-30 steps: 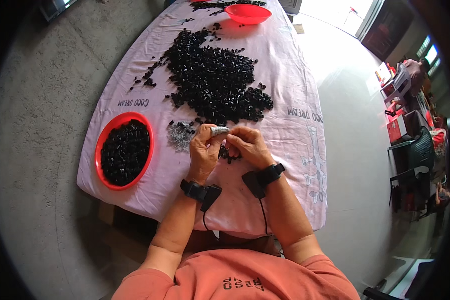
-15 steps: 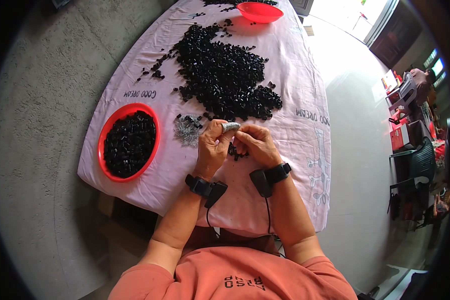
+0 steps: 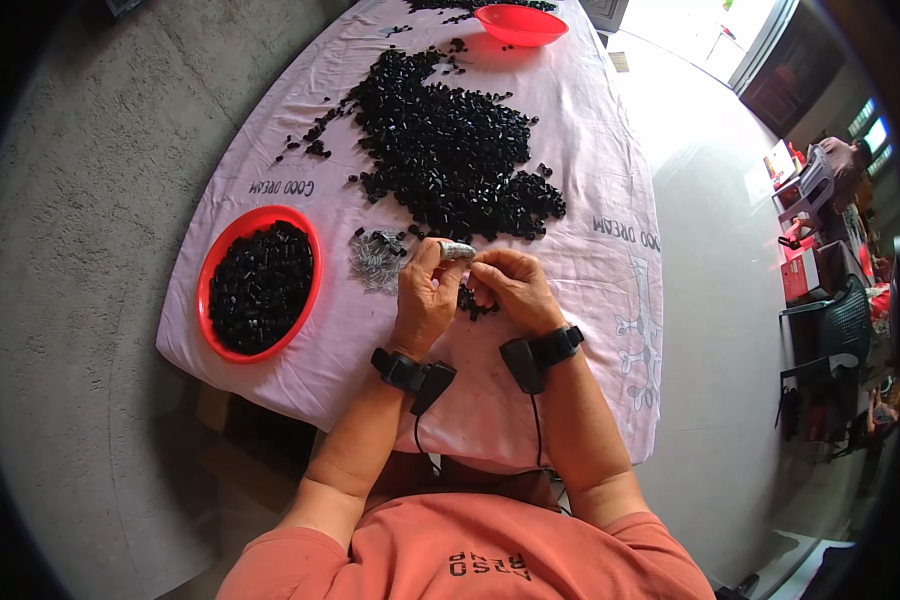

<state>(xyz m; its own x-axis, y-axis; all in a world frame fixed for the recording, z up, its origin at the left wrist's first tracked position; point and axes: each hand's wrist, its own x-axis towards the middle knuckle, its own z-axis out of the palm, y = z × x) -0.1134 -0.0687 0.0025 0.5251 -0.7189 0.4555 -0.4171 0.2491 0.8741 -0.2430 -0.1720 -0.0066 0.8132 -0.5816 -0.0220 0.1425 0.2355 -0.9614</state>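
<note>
My left hand [image 3: 428,305] and my right hand [image 3: 518,290] meet fingertip to fingertip above the near part of the table. A grey wrap [image 3: 457,251] covers a finger of my left hand. Both hands are closed in a pinch; whatever lies between the fingertips is too small to make out. Beside my left hand is a loose heap of thin silvery pins [image 3: 375,262], with a few black pieces at its edge. A few small black pieces [image 3: 475,303] lie under my right hand. Just beyond my fingers spreads a large pile of small black pieces [image 3: 445,150].
A red bowl [image 3: 317,270] full of black pieces stands at the left table edge. Another red bowl [image 3: 520,28] stands at the far end. A pink printed cloth [image 3: 590,300] covers the table. Chairs [image 3: 842,318] and a seated person [image 3: 842,165] are off to the right.
My hands stay at nearly the same spot, with only a slight shift of the fingertips. The bowls and piles look unchanged.
</note>
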